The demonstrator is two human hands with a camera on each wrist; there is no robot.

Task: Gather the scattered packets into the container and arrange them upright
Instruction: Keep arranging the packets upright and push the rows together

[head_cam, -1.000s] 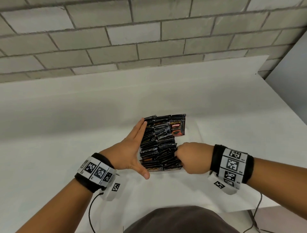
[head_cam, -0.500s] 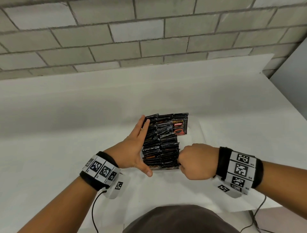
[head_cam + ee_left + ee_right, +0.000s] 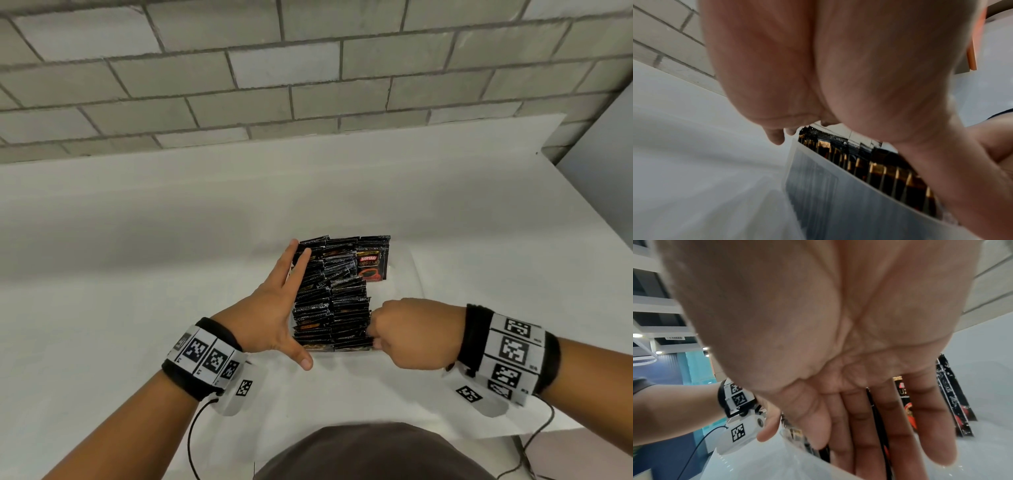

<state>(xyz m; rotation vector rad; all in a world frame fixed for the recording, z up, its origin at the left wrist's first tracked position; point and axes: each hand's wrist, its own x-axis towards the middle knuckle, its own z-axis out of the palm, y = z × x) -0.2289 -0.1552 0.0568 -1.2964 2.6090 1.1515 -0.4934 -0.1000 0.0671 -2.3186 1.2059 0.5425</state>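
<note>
Left hand (image 3: 274, 308): flat, fingers straight and close together, laid along the left flank of the packets (image 3: 330, 298); thumb spread across the near left corner of the stack. The left wrist view shows the palm (image 3: 818, 65) over the translucent wall of the container (image 3: 838, 203), with packet edges standing behind that wall.

Right hand (image 3: 411, 334): at the near right corner of the stack, knuckles up in the head view, fingertips hidden among the packets. The right wrist view shows the fingers (image 3: 898, 426) extended downward with black packets between and behind them. Whether they pinch a packet or only press against the row cannot be told.

Packets: black sachets with serrated top edges, packed on edge in 2 rows between the 2 hands, inside the container. Beyond the right hand, at the far right corner, 1 packet (image 3: 371, 265) faces the camera with a red label and a cup printed on it.

Container: stands on a white table (image 3: 137, 274), between both hands. Its near wall (image 3: 777, 464) shows pale and translucent in the right wrist view.

Beyond the table's far edge: a grey block wall (image 3: 308, 68). Both wrists carry bands with black-and-white square markers (image 3: 205, 356).
</note>
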